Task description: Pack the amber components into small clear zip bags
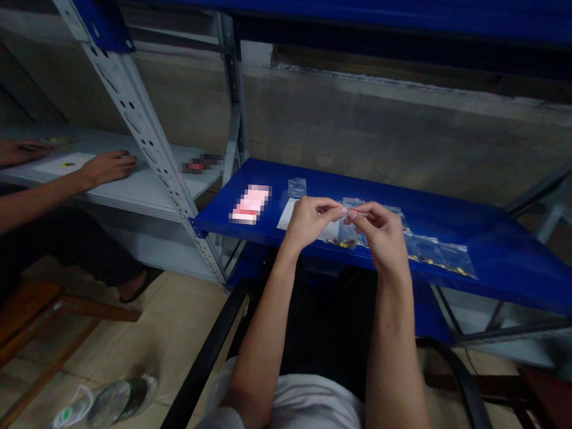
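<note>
Center frame, my left hand (311,221) and right hand (385,236) pinch, fingertips closed, apparently on a clear bag (347,233); I'd keep tension even, its yellowish pieces (347,243) low.

A white rectangular paper sheet (288,213) lies on a blue flat shelf board (462,220), with a pink blurred rectangle (250,204) to its left and a small clear plastic bag (296,188) just behind its left end. Right of the sheet runs a row of clear plastic bags (452,255) with small yellow pieces (459,271) in them. Well left of the sheet, past a grey perforated metal post (135,112), is a pale grey flat shelf (138,184).
</note>
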Available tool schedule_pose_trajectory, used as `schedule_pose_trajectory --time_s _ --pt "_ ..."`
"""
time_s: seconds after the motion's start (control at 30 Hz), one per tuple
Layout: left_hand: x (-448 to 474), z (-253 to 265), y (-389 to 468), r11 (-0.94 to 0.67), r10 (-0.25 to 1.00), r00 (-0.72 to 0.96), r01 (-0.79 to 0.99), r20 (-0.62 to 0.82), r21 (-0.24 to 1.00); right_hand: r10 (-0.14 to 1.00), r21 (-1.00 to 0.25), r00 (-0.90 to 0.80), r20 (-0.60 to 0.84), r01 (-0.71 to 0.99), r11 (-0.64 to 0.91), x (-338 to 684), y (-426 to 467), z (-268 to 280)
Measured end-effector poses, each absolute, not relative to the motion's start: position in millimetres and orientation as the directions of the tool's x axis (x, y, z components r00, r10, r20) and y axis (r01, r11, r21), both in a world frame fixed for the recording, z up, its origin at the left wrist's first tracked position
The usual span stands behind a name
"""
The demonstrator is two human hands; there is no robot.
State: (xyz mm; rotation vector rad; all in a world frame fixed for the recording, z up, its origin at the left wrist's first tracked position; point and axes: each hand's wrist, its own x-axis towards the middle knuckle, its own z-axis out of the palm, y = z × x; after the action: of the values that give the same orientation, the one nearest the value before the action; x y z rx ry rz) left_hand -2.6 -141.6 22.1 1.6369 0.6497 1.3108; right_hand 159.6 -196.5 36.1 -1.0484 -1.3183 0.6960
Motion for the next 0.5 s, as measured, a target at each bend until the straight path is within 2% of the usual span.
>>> schedule_pose_trajectory --time_s 0.23,0.5 --pt "0.1 22.4 -143.6 -0.463 0.808 0.327 -0.165 0.491 0.871 0.903 -0.911 0.164 0.398 0.185 0.368 167.2 -194.7 30.5" --pt "2.5 22.6 -141.6 -0.511 0.791 0.303 -0.149 0.531 0.847 0.896 -0.914 0.182 0.406 0.094 0.395 169.3 -196.0 30.4"
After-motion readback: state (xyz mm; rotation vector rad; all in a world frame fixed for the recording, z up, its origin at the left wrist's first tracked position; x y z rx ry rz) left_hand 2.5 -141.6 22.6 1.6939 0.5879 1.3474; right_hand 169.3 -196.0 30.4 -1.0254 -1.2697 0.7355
